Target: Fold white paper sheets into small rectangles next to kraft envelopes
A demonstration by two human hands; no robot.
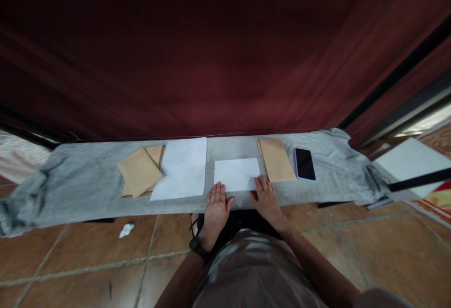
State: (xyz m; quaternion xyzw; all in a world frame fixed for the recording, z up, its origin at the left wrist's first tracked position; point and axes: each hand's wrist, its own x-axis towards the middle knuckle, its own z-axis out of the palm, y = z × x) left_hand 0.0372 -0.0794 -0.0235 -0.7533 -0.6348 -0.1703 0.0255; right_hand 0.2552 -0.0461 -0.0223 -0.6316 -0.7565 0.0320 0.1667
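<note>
A small white sheet point(237, 174), wider than it is deep, lies flat on the grey cloth in front of me. My left hand point(217, 204) rests palm down at its near left corner, fingers extended. At the near right corner, my right hand point(265, 197) lies flat with its fingers spread a little. Larger white paper point(183, 167) is to the left. Beyond it is a loose pile of brown envelopes point(141, 172). More brown envelopes point(279, 159) are stacked to the right of the small sheet.
A phone point(305, 164) lies right of the envelopes on the grey cloth point(84, 176). A dark red curtain point(225, 64) hangs behind the narrow table. A white board point(412, 162) stands at the far right. A crumpled white scrap point(126, 230) is on the tiled floor.
</note>
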